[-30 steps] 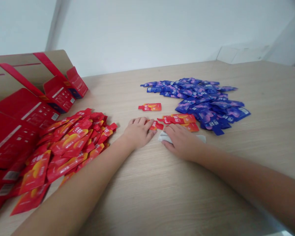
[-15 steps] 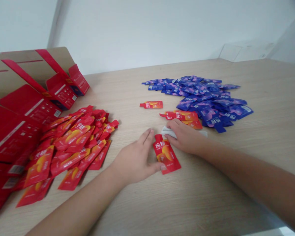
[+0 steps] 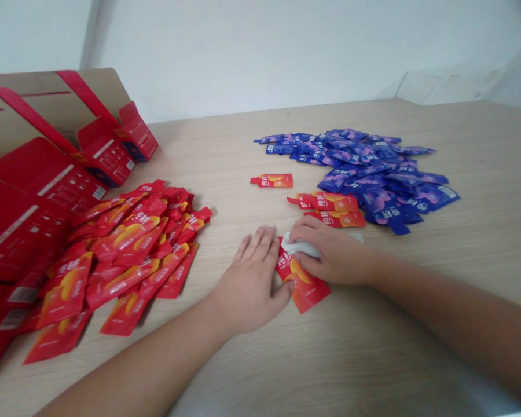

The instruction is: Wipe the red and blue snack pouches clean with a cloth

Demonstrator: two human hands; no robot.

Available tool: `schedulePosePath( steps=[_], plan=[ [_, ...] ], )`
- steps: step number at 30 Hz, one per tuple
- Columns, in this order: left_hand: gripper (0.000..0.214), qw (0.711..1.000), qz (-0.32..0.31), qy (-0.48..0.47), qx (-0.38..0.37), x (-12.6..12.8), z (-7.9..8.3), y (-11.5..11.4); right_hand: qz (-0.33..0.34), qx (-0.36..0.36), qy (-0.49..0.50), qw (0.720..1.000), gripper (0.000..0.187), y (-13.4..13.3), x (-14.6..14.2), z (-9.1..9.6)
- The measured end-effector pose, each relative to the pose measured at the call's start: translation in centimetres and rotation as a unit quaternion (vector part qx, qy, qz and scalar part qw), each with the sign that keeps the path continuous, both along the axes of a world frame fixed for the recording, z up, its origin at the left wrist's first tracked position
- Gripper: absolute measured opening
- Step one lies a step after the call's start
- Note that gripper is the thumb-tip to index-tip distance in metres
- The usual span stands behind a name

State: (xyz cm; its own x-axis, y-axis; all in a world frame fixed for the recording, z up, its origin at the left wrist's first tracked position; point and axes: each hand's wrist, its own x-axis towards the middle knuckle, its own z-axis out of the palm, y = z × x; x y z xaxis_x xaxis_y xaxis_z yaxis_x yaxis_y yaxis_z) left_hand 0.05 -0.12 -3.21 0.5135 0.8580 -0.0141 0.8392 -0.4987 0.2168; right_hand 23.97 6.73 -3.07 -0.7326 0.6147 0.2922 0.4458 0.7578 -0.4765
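A red sachet (image 3: 307,288) with orange fruit printed on it lies flat on the table between my hands. My left hand (image 3: 254,284) rests along its left edge, fingers stretched out and the thumb touching the sachet. In my right hand (image 3: 323,252) is a folded white cloth or tissue (image 3: 306,248), pressed on the upper part of the sachet and covering some of its print. Just beyond my right hand lie a few more red sachets (image 3: 336,202), and a single red sachet (image 3: 273,180) sits farther back.
A heap of red sachets (image 3: 130,243) covers the table's left side, beside open red cardboard boxes (image 3: 52,185). Blue-purple sachets (image 3: 373,174) are piled at the back right. Behind the wooden table (image 3: 226,145) stands a white wall.
My right hand has brought the white cloth from beside the sachet onto its upper part. The fingers of my left hand have spread along the sachet's edge. The view has shifted slightly.
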Motion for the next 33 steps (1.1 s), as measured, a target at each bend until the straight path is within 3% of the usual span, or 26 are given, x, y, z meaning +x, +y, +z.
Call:
schedulePosePath(
  steps=[4,9,13,16,19,22,25,27,33],
  plan=[
    [0.082,0.997,0.061,-0.035,0.012,0.9,0.6,-1.1,-0.049,-0.016,-0.001,0.999,0.027,-0.5,-0.5,-0.4],
    [0.126,0.998,0.05,-0.04,-0.018,2.2,0.2,-2.5,-0.094,-0.007,0.01,0.996,0.022,-1.3,-1.3,-0.8],
    [0.104,0.999,0.023,-0.034,-0.027,1.7,-0.2,-2.4,-0.1,-0.05,0.054,0.992,0.024,-1.5,-1.2,-0.7],
    [0.1,0.998,-0.018,-0.059,-0.023,0.8,0.1,-1.7,-0.102,-0.091,0.15,0.979,0.027,-1.6,-0.7,-0.7],
    [0.096,0.996,-0.03,-0.082,-0.025,0.1,0.4,-1.1,-0.067,-0.082,0.21,0.972,0.028,-1.8,-0.4,-0.3],
    [0.104,0.996,-0.03,-0.08,-0.034,-0.2,0.5,-0.8,0.045,-0.1,0.118,0.987,0.021,-1.8,-0.4,0.6],
    [0.114,0.995,-0.027,-0.084,-0.05,-0.3,0.7,-0.6,0.149,-0.103,0.003,0.983,0.012,-1.9,-0.8,1.4],
    [0.113,0.994,-0.031,-0.09,-0.056,-0.3,0.8,-0.4,0.155,-0.072,-0.038,0.985,0.014,-2.0,-1.2,1.6],
    [0.117,0.993,-0.038,-0.089,-0.062,-0.7,0.5,0.1,0.091,0.019,-0.063,0.994,0.023,-1.4,-1.8,0.5]
  ],
)
